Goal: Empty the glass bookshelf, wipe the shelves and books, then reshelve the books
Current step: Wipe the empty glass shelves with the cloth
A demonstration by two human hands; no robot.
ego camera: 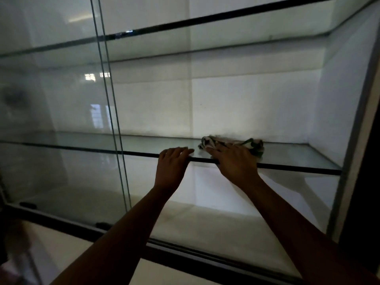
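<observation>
Your tall glass bookshelf with white inner walls (339, 95) fills the whole view straight ahead of you; its clear middle glass shelf with a dark front edge (298, 160) runs left to right across the lower centre. On that shelf, right of centre and close to the far white back panel (226, 99), lies a crumpled green-and-white cloth (254, 145). Your right hand (235, 163) lies flat on the cloth's near side, fingers stretched out and pressing it to the glass, curled round nothing; the fingertips are blurred. Your left hand (172, 161) sits just to the left of it, the two hands near but apart; its fingers reach fairly straight over the shelf's dark front edge and rest on the glass, loose and gripping nothing that shows. Both bare forearms come up from the near bottom of the view.

Above, a second clear glass shelf with a dark edge (246, 25) slants across the top. To the left, a clear sliding glass door pane (61, 103) covers that side; its upright edge stands left of your left hand, and the pane carries faint window reflections. Below, the pale bottom board of the cabinet (216, 214) lies beyond the dark lower frame rail (185, 255); two small dark blocks (102, 224) sit along that rail on the left.
</observation>
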